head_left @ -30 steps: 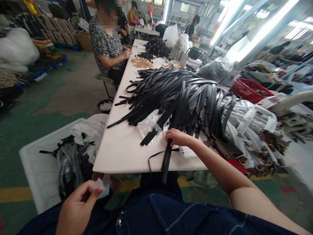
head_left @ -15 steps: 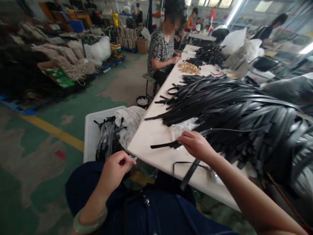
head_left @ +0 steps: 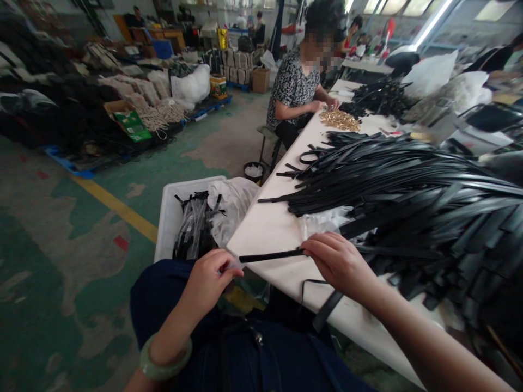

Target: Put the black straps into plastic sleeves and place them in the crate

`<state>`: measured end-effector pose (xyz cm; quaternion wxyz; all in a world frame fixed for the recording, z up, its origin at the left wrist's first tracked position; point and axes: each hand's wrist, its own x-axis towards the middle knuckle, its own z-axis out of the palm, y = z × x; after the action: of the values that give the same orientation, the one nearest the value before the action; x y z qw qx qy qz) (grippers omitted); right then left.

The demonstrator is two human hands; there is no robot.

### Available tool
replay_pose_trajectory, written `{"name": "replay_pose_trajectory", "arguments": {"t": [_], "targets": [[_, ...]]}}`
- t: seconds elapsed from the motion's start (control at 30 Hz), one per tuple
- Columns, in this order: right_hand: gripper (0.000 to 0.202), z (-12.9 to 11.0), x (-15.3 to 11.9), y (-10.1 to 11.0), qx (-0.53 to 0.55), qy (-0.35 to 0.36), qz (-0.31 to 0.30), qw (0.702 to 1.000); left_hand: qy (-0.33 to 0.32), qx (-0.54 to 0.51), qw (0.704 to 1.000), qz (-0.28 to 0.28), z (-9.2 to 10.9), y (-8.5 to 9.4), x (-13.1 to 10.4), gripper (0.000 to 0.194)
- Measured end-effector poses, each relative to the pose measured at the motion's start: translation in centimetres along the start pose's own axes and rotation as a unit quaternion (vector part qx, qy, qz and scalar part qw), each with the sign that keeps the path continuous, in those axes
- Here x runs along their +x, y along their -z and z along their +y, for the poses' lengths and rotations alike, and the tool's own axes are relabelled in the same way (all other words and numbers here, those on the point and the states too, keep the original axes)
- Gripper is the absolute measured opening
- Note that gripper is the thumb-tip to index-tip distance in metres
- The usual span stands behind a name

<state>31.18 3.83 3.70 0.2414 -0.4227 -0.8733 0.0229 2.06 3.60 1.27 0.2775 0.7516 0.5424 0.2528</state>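
My right hand [head_left: 339,261] is closed on a black strap [head_left: 272,256] near its end, above the table's front corner. The free end points left, towards my left hand [head_left: 210,280]. That hand is pinched on a small piece of clear plastic film [head_left: 237,265], perhaps a sleeve; most of it is hidden by the fingers. The strap tip is at or very close to the film; I cannot tell whether it is inside. A large heap of black straps [head_left: 417,179] covers the right part of the white table [head_left: 269,226].
A white bin [head_left: 165,223] with plastic-covered straps and a white bag [head_left: 235,204] stands left of the table corner. Another person [head_left: 294,81] sits at the far side by a pile of gold-coloured pieces [head_left: 340,120]. A loose strap end [head_left: 327,310] overhangs the front edge.
My right hand has drawn the strap off the heap to the left, bringing its tip to the film in my left hand. The view has turned slightly left.
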Motion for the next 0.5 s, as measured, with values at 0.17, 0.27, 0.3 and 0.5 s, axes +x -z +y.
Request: {"name": "replay_pose_trajectory", "arguments": {"t": [0.17, 0.27, 0.3, 0.5], "targets": [[0.023, 0.3, 0.2, 0.4, -0.063, 0.05, -0.05, 0.995, -0.059, -0.002, 0.996, -0.065, -0.2, 0.0, 0.4, 0.018], [0.021, 0.0, 0.5, 0.8, -0.104, 0.074, -0.083, 0.988, -0.103, -0.018, 0.99, -0.092, -0.5, -0.7, 0.7, 0.015], [0.02, -0.3, 0.7, 0.7, -0.113, 0.077, -0.091, 0.986, -0.109, -0.021, 0.989, -0.094, -0.5, -1.1, 0.9, 0.015], [0.016, -3.3, 1.7, -1.6, -0.104, 0.072, -0.153, 0.98, -0.11, -0.044, 0.986, -0.114, 1.0, -3.7, 2.0, 0.023]]}}
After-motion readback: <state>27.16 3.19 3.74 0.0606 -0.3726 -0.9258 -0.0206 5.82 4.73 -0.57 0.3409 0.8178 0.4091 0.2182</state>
